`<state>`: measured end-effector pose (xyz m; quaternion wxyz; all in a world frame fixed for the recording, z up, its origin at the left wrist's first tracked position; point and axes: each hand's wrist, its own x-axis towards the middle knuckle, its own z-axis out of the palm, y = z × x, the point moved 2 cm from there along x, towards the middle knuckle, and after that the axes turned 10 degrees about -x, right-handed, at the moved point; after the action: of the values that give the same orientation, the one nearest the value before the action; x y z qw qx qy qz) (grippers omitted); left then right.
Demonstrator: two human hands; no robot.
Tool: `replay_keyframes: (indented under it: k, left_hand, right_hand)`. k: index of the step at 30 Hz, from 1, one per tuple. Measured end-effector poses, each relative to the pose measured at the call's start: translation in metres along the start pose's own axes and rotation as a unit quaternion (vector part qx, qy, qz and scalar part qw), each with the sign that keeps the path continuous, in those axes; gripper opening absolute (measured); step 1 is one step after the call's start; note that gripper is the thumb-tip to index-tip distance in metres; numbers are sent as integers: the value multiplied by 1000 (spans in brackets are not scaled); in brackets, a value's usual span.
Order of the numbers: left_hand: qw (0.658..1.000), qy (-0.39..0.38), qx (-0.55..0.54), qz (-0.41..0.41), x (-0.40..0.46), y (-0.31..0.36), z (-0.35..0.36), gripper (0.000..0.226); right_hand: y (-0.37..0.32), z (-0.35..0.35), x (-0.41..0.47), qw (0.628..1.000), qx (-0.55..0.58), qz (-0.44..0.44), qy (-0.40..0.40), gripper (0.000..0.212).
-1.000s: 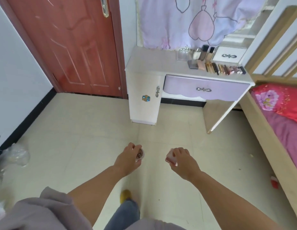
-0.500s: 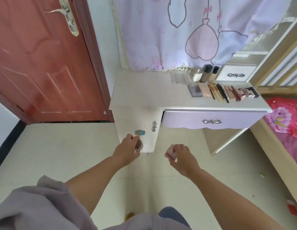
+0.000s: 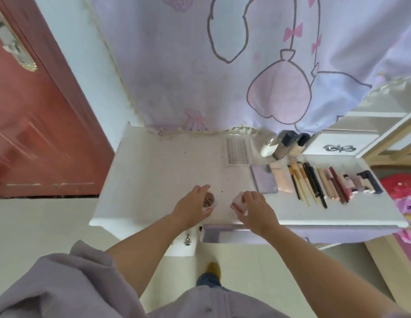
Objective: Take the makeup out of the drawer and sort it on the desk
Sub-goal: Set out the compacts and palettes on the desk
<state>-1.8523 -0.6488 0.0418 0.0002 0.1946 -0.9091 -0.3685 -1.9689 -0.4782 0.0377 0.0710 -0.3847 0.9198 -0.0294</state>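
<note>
White desk (image 3: 167,171) with a row of brushes, pencils and lipsticks (image 3: 326,182), bottles (image 3: 286,145) and a clear tray (image 3: 237,151) at right.

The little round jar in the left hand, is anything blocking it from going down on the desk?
Nothing visible. The left hand holds the round jar over bare desk. The makeup row lies well off to the right.

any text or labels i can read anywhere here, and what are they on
Round jar held in the left hand: dark lettering on its lid, too blurred and partly covered to read.
Pink compact held in the right hand: no text visible.
Bottles and the row of makeup on the desk: any print is too small to read.
Curtain: drawings only, no words.
</note>
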Motion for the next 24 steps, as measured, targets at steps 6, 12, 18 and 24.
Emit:
replay_keyframes:
  k: [6,12,18,24]
  left_hand:
    - [1000,16,3,-21,84,14,11,49]
    - [994,3,102,-31,121,9,29,51]
    - [994,4,105,-15,119,3,39,74]
    - [988,18,149,-21,75,-34,32,65]
  right_hand:
    - [32,-13,86,999,-18,-31,-24,44]
    - [35,-4,111,994,-77,-74,-16,45]
    - [40,-2,112,993,-85,-78,-3,47]
    - [46,-5,110,994,-83,-76,-14,40]
